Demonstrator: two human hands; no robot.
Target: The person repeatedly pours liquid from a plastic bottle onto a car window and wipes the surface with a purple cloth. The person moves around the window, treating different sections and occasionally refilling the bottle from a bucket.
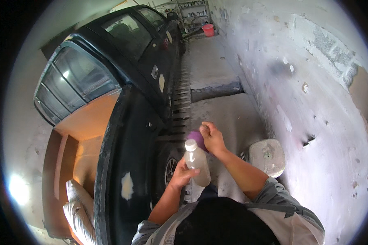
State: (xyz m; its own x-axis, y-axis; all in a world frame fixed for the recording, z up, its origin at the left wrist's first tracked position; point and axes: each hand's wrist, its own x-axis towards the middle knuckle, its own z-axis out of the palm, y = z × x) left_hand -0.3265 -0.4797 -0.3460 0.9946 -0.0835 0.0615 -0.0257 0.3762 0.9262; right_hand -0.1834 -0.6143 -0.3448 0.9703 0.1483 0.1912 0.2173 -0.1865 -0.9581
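A clear plastic bottle (pixel 198 165) with a white cap stands tilted in front of me, whitish and cloudy. My left hand (pixel 184 174) wraps round its lower side. Just right of the cap, my right hand (pixel 212 138) is raised with its fingers curled together; whatever they may hold is hidden. A rounded purple thing (pixel 196 136) shows between the bottle and my right hand, partly covered by both, so its kind is unclear. I cannot tell whether the right hand grips it.
A dark pickup truck (pixel 139 122) with pale patches runs along the left; sacks (pixel 79 204) lie in its orange-brown bed. A worn stool (pixel 267 157) stands near the rough wall (pixel 310 106) on the right. Ahead, a floor channel (pixel 216 90), red bucket (pixel 208 30) and shelves (pixel 194 11).
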